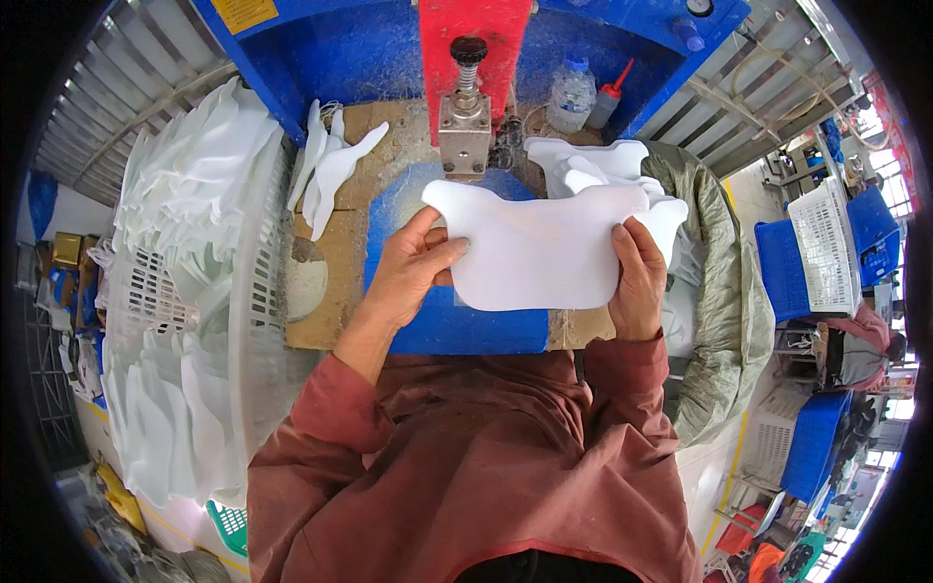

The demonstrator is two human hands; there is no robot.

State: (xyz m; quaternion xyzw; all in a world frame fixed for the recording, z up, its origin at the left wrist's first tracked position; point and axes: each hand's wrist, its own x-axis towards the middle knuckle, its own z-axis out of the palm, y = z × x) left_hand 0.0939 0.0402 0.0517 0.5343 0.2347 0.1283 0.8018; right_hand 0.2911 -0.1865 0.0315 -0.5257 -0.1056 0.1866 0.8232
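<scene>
A smooth white shaped pad (539,253), perhaps foam, is stretched level between my two hands. It has a curved upper edge, pointed upper corners and a rounded lower edge. My left hand (403,267) pinches its left side, thumb on top. At the opposite side, my right hand (637,277) grips the edge between thumb and fingers. Beneath the pad lies a blue plate (471,335) on the machine's worktable. Just beyond it hangs the machine's metal head (465,136) with a black knob and spring, mounted on a red arm (476,29).
At left, a white plastic basket (243,389) holds many white pads. More pads (340,170) lie on the worktable's left; others (593,165) are stacked at right beside a grey-green sack (724,321). A clear bottle (571,97) and a red-tipped bottle (607,97) stand behind.
</scene>
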